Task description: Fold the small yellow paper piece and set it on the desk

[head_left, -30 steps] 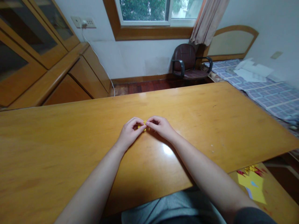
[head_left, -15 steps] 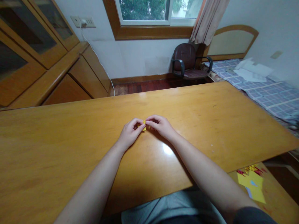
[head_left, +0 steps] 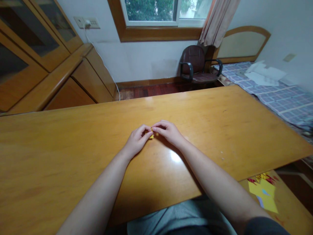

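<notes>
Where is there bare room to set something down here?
The table has two wide bare patches: one from the left hand out toward the cabinet, another from the right hand toward the bed, bar small white specks. It is crowded between the hands, at the yellow paper.

A bedroom in a home. Bed (head_left: 288, 101) with checked cover, right of frame; glass-fronted cabinet (head_left: 57, 57), upper left; window (head_left: 153, 13) with curtain (head_left: 217, 26), top.

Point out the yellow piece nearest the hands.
The small yellow piece at the fingertips of the left hand and right hand; the other yellow pieces lie apart at lower right, off the large table.
</notes>
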`<state>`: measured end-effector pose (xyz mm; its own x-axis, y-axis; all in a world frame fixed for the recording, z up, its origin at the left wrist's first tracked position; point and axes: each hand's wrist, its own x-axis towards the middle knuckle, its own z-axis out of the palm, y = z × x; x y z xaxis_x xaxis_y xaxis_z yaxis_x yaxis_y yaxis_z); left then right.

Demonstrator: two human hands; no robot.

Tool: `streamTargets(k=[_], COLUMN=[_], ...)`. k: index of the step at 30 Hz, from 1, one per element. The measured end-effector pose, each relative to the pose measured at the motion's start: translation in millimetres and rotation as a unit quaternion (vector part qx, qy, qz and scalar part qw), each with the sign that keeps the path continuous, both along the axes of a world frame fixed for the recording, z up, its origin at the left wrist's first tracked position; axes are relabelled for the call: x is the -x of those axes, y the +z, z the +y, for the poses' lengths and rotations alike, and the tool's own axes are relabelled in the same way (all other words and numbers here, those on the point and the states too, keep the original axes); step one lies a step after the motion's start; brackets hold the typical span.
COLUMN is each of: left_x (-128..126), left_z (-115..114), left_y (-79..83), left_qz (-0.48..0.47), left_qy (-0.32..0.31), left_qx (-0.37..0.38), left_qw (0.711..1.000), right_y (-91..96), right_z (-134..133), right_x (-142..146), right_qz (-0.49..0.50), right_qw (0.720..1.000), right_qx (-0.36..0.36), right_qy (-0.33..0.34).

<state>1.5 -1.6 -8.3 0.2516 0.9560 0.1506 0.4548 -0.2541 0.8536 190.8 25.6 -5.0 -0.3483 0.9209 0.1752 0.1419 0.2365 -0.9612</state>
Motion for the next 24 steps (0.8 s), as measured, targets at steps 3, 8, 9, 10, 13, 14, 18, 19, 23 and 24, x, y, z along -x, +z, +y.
streamTargets(k=[3,8,9,10,13,14,18,19,23,24], left_x=[0.5,1.2,1.0,0.7,-0.4,-0.7,-0.5,-0.3,-0.3,-0.6], left_z=[0.1,-0.2,-0.3,-0.4,-0.5,-0.5,0.1,0.3,1.3,1.6], left_y=[-1.0,-2.4,-2.3,-2.0,-0.7,-0.4,-2.3,-3.4,-8.9,-10.0], left_qz=[-0.004,0.003,0.004,0.005,0.007,0.008,-0.007,-0.019,-0.079,-0.096], left_qy=[-0.001,-0.004,-0.003,-0.001,0.004,0.005,0.014,0.018,0.036,0.037], left_qx=[0.004,0.004,0.002,0.000,-0.004,-0.005,0.003,0.010,0.031,0.036], left_qw=[1.000,1.000,1.000,1.000,1.000,1.000,1.000,1.000,0.996,0.994], right_y=[0.7,2.4,2.4,2.2,1.1,0.5,-1.4,-1.7,-2.2,-2.1], right_z=[-0.4,-0.9,-0.9,-0.9,-0.5,-0.3,0.4,0.5,0.5,0.4], right_x=[-0.1,0.5,0.7,0.9,1.3,1.4,1.2,1.0,0.4,0.3], right_qz=[-0.002,-0.002,-0.001,0.000,0.008,0.012,0.021,0.022,0.042,0.047], right_qw=[1.000,1.000,1.000,1.000,1.000,1.000,1.000,1.000,0.998,0.998], right_qx=[0.001,0.006,0.007,0.009,0.014,0.015,0.015,0.017,0.041,0.048], right_qy=[-0.002,-0.009,-0.009,-0.010,-0.012,-0.012,-0.013,-0.013,-0.008,-0.009])
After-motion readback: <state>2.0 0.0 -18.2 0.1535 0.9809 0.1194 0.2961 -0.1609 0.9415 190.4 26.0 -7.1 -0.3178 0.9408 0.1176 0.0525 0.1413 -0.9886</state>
